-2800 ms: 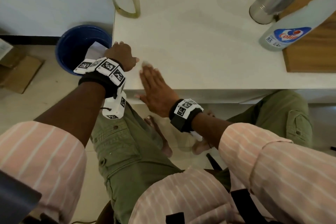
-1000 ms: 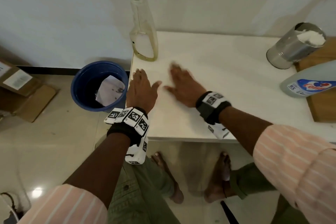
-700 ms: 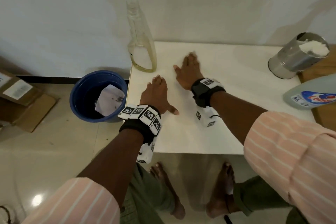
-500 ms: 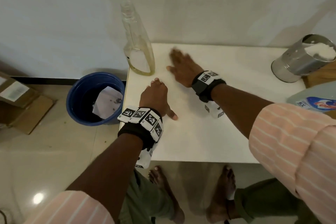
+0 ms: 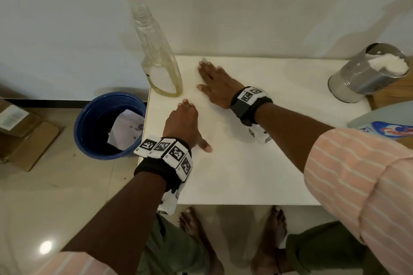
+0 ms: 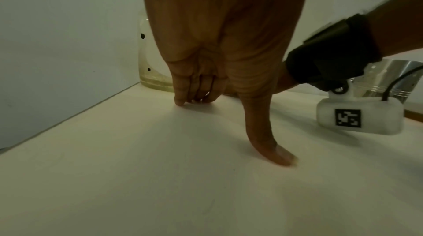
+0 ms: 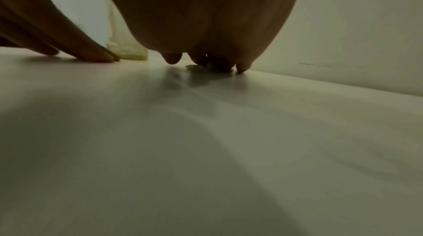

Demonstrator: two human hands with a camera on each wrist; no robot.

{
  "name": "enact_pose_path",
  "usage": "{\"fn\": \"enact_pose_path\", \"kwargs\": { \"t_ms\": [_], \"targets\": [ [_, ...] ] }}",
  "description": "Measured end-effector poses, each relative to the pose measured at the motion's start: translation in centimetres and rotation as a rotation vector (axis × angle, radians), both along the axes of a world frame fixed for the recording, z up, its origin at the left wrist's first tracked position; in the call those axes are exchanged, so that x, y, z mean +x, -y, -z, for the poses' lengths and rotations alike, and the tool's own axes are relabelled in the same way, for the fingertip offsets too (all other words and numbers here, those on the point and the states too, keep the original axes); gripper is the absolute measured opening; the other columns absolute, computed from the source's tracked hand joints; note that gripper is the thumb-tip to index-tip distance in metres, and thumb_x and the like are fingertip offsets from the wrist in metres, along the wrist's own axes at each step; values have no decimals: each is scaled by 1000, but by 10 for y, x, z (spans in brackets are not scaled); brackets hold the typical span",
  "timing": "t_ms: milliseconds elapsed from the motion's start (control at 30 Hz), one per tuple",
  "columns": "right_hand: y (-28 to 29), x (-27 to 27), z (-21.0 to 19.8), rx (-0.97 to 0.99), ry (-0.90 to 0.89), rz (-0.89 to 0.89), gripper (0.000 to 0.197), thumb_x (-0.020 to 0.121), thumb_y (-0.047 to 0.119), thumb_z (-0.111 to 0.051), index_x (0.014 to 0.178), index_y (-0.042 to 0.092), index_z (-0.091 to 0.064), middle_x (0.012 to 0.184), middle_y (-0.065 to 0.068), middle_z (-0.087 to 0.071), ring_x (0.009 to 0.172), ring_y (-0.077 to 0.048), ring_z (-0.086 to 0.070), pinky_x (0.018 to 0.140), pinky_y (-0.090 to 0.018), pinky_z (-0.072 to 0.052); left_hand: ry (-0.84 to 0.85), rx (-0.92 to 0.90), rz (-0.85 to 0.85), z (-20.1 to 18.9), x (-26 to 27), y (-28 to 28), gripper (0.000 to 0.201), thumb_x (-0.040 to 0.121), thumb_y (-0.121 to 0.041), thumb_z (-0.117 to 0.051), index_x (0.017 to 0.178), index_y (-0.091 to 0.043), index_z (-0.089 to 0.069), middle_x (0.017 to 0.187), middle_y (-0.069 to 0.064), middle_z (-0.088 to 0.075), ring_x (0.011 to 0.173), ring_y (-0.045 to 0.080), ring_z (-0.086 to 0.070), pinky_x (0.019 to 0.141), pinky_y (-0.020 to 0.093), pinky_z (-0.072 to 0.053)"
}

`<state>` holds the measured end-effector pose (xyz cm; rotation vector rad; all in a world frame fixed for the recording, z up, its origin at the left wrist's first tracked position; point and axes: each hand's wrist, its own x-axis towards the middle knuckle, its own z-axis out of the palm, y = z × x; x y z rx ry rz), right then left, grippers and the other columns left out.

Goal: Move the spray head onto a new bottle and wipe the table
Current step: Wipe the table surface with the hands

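Fingers: right hand (image 5: 216, 83) flat, pressing tissue (image 7: 197, 67) under fingertips; left hand (image 5: 183, 123) flat on table (image 5: 241, 172), holding nothing.
Risk: empty bottle (image 5: 159, 60) just left of right fingers; a sideways wipe could topple it.

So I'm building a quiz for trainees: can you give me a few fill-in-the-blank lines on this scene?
1. The clear bottle has no ____ on its neck.
2. The bin on the floor is ____ in colour.
3. Both hands, left and right, rest on the white ____.
4. The metal can stands at the table's far ____ corner.

Missing words: spray head; blue; table; right
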<state>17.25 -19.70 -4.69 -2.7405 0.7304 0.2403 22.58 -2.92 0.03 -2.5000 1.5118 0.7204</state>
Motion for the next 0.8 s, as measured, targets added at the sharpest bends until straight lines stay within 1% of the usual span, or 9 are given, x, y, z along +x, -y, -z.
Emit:
{"fn": "enact_pose_path", "kwargs": {
  "t_ms": [67,167,233,333,433,500,567,700,800],
  "targets": [
    [19,-23,2,-14,-16,235,69,101,45,-21,151,3,0,161,-14,5,149,-26,5,121,-42,1,14,8,3,-1,-1,1,137,39,-61,-86,143,2,-24,153,18,-24,137,32,-34,106,40,-38],
    [35,-56,3,5,-40,750,78,99,52,-20,149,-3,3,159,-20,8,148,-34,7,121,-45,4,8,18,-6,-1,-1,1,140,38,-61,-86,145,3,-21,155,18,-21,137,32,-33,106,40,-38],
    [32,-61,2,18,-53,886,83,97,56,-22,148,-5,4,159,-21,9,147,-35,9,121,-44,6,-5,25,-14,-1,-2,1,142,39,-59,-87,146,2,-17,156,18,-17,139,32,-31,109,40,-36],
    [9,-50,-4,47,-55,766,87,96,58,-23,147,-6,5,157,-24,12,147,-37,11,120,-45,6,-22,18,-32,-4,-4,0,141,41,-56,-88,147,2,-14,157,18,-13,141,31,-29,111,41,-36],
    [-30,-46,-6,70,-49,303,82,97,56,-21,149,-1,5,158,-19,14,147,-30,13,121,-41,5,-40,30,-39,-8,-6,-1,138,45,-52,-89,147,2,-13,159,17,-8,145,30,-21,112,43,-34],
    [-38,-62,-6,57,-56,129,77,99,53,-21,150,2,4,159,-15,13,148,-26,11,122,-40,3,-32,17,-40,-10,-10,-2,131,46,-49,-90,145,2,-20,157,17,-16,143,30,-25,110,43,-37],
    [-26,-87,-5,8,-48,201,77,98,53,-23,150,2,1,160,-15,9,149,-26,7,122,-41,0,-17,-24,-24,-9,-15,-5,120,50,-47,-89,142,1,-27,153,15,-23,141,29,-28,108,42,-39],
    [-8,-143,-6,10,-83,759,83,97,56,-22,148,-4,3,159,-21,10,148,-33,9,121,-43,3,-26,-99,-43,-2,-26,-24,99,71,-43,-78,144,-4,-24,157,12,-17,145,26,-20,111,41,-32],
    [-26,-132,-12,78,-78,903,89,95,61,-23,148,-5,4,159,-21,11,147,-34,11,121,-43,5,-38,-127,-124,1,-27,-43,93,77,-51,-69,144,-4,-26,157,14,-18,142,30,-27,110,44,-34]
  ]
}}
